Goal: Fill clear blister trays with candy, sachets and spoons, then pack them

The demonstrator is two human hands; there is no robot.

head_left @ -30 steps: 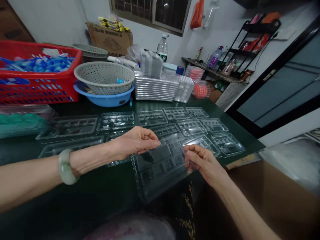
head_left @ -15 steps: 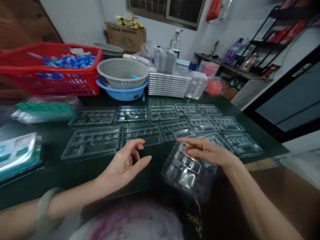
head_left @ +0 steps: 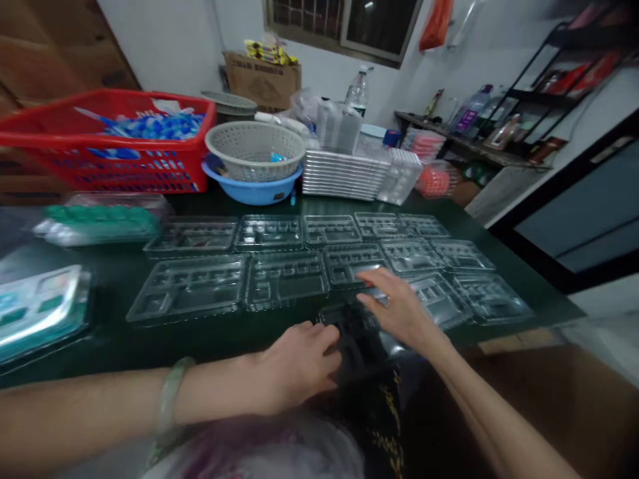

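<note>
Near the table's front edge lies a clear plastic tray (head_left: 352, 332), dark against the clothing and partly hidden between the hands. My left hand (head_left: 304, 362) is at its left side, fingers curled against its edge. Over its right side is my right hand (head_left: 399, 306), thumb and fingers apart, with nothing held between them. Several clear compartment trays stand in rows on the green table, among them a large one (head_left: 190, 286) at the left, one (head_left: 287, 276) beside it and one (head_left: 492, 296) at the right.
A red basket (head_left: 144, 163) of blue-and-white pieces stands back left, beside a grey colander (head_left: 254, 150) in a blue basin (head_left: 249, 191). Stacked clear trays (head_left: 344, 173) are behind the rows. Teal-filled packs (head_left: 40, 309) lie at the left.
My left hand has moved right and down to the tray's left side. The tray has come down from my right hand, whose fingers have opened away from it.
</note>
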